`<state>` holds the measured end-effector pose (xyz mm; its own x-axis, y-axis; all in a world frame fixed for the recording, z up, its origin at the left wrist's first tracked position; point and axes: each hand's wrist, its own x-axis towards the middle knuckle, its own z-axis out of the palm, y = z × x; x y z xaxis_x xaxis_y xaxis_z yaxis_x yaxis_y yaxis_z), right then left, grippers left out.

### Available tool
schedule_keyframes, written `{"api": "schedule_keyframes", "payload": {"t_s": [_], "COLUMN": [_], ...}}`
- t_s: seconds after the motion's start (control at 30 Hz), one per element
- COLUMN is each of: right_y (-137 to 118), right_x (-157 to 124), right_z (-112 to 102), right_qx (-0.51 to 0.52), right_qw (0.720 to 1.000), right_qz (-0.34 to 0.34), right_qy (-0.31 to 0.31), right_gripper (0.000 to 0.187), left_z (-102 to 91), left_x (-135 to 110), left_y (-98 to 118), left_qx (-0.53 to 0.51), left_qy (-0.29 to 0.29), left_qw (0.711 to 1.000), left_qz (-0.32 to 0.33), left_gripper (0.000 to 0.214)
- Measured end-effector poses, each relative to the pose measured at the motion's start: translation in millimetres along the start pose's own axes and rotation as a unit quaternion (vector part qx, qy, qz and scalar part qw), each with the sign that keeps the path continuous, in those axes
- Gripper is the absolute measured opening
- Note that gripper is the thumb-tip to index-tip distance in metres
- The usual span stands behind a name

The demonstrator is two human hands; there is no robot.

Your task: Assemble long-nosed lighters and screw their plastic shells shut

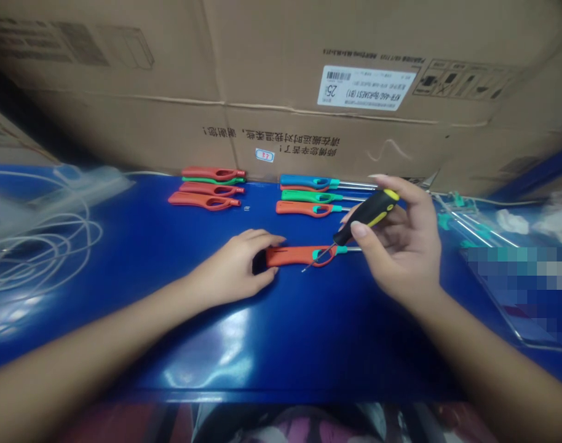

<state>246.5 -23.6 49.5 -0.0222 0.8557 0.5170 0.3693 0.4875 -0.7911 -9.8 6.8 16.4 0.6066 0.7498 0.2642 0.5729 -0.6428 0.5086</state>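
Observation:
My left hand (235, 266) grips the left end of an orange gas lighter (291, 255) between thumb and fingers. The lighter lies on the blue table, with a teal collar and trigger and a metal tube pointing right. In my right hand (412, 246) is a black and yellow screwdriver (368, 215), tilted with its thin shaft down and to the left. Its tip appears over or just in front of the lighter's trigger loop; contact cannot be made out. A few tiny screws (246, 208) lie behind my left hand.
Several lighter handles (202, 200) without tubes lie at the back left. Blue, green and orange lighters with tubes (304, 197) lie at the back centre. A cardboard box (262, 74) stands behind. Coiled white cord (41, 240) is at left; metal tubes with teal parts (474, 227) at right.

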Motion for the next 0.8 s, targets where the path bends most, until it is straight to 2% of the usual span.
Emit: {"api": "schedule_keyframes", "payload": {"t_s": [0.1, 0.2, 0.33, 0.43, 0.8], "right_y": [-2, -7, -12, -12, 1], "right_x": [0, -1, -5, -9, -10], "right_z": [0, 1, 2, 3, 11], "right_qx": [0.0, -0.009, -0.032, -0.042, -0.022], "right_qw": [1.0, 1.0, 0.999, 0.996, 0.978], "right_qz": [-0.02, -0.011, -0.007, -0.054, -0.206], "right_qy": [0.013, 0.014, -0.023, -0.048, -0.037], "right_gripper": [0.049, 0.05, 0.054, 0.055, 0.066], "left_z": [9.0, 20.2, 32.5, 35.9, 36.1], "left_x": [-1, -3, -5, -5, -5], "left_y": [-1, 5, 11, 12, 12], "left_qx": [-0.046, -0.104, -0.132, -0.137, -0.15], "left_qy": [-0.007, -0.005, 0.022, 0.03, 0.019], "left_qw": [0.999, 0.994, 0.99, 0.988, 0.987], "left_qz": [0.011, 0.034, 0.053, 0.061, 0.061], "left_gripper": [0.038, 0.039, 0.04, 0.038, 0.038]}}
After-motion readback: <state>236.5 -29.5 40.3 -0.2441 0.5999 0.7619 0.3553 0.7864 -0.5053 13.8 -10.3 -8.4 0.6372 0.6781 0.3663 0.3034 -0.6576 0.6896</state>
